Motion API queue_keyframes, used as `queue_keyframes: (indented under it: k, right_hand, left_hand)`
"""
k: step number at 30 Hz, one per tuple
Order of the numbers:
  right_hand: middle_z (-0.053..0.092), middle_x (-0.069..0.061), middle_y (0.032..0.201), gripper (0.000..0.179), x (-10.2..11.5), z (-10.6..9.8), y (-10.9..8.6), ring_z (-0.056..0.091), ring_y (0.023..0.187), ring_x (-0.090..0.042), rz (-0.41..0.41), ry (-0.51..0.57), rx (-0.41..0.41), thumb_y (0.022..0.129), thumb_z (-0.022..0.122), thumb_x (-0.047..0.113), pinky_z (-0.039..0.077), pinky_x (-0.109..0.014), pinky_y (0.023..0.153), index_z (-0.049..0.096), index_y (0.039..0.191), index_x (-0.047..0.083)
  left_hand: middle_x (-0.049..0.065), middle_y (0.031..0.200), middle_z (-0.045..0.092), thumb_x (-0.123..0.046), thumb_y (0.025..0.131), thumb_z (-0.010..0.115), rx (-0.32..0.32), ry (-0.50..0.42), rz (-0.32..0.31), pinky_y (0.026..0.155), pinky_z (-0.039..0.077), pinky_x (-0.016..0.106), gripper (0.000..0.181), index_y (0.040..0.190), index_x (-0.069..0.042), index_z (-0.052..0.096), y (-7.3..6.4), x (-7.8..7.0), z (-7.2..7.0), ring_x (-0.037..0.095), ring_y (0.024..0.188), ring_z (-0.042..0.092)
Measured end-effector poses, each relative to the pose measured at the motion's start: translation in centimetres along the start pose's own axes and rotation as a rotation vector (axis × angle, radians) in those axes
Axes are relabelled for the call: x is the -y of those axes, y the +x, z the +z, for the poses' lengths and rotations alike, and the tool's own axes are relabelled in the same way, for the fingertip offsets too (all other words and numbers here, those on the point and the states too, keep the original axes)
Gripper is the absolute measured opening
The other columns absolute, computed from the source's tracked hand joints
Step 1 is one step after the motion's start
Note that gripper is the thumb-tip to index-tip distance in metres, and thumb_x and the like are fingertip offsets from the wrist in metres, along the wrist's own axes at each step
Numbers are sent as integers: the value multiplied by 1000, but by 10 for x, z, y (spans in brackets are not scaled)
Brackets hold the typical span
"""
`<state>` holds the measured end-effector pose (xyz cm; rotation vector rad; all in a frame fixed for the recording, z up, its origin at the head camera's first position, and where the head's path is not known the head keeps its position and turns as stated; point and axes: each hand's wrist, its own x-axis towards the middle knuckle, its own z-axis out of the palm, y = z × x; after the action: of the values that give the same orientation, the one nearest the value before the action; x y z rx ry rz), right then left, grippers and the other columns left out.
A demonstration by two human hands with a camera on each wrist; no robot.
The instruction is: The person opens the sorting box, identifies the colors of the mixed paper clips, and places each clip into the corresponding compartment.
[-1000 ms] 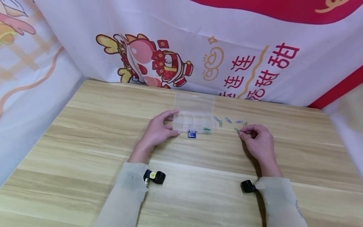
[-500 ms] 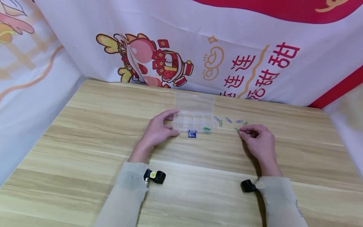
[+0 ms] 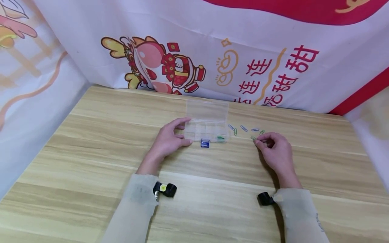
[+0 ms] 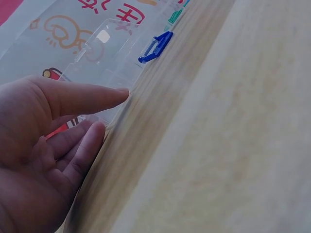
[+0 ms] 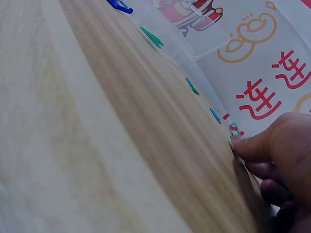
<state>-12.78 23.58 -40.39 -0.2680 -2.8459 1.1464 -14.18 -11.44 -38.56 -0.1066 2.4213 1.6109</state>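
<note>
A clear plastic compartment box (image 3: 200, 127) lies on the table, its transparent lid (image 3: 207, 110) raised toward the back. My left hand (image 3: 170, 138) grips the box's left end, thumb at the front corner and index finger at the rear. A blue latch (image 4: 156, 47) hangs at the box's front. Green paper clips (image 5: 152, 37) lie in the front right compartment. To the right of the box, my right hand (image 3: 277, 148) pinches a green paper clip (image 5: 234, 130) between thumb and forefinger, close over the table.
Between box and right hand lie loose paper clips: a blue one (image 3: 231, 127) beside a green one (image 3: 235, 132), two more blue ones (image 3: 244, 128), and a green one (image 3: 262, 132) by the right fingers. A printed cloth (image 3: 231, 67) hangs behind the wooden table (image 3: 212, 202).
</note>
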Motion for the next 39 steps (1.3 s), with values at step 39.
queue_keyframes:
  k: [39]
  right_hand:
    - [71,15,106,26,31,10,-7,60,99,-10,149,446,46,98,81,32,54,-21,77,78,119,17]
  left_hand:
    - [10,146,58,0,84,88,-5,7,8,102,61,43,81,153,-31,60,0,1,-1,32,118,70]
